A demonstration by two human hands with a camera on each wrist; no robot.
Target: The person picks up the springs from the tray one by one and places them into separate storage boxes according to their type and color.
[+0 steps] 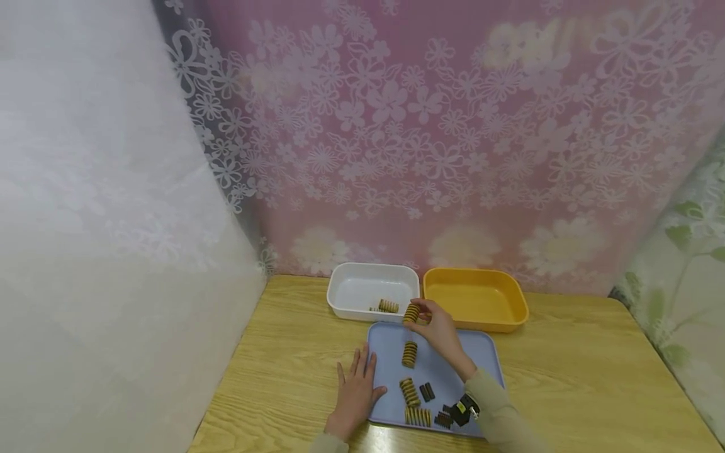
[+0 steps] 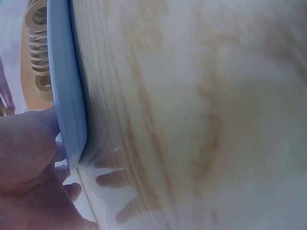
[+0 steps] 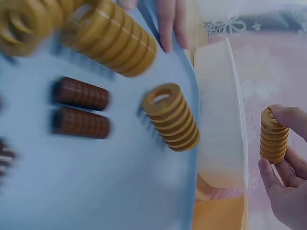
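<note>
My right hand (image 1: 438, 330) pinches a yellow coil spring (image 1: 411, 313) between thumb and fingers, over the far rim of the blue tray (image 1: 387, 371), beside the white bin (image 1: 342, 308). In the right wrist view the held spring (image 3: 274, 139) stands roughly upright. My left hand (image 1: 355, 390) touches the tray's left edge with its fingers spread. On the tray lie a yellow spring (image 1: 410, 354) near the far side and two more, one a tilted spring (image 1: 410, 391), closer to me. Two small dark springs (image 1: 427, 392) lie beside them.
Inside the white bin is a yellow spring (image 1: 389, 306), with another partly hidden by the near wall. An orange-yellow bin (image 1: 476, 296) stands to its right, behind the tray. More small dark springs (image 1: 443, 420) lie near my right wrist. A floral curtain (image 1: 396, 157) hangs behind the table.
</note>
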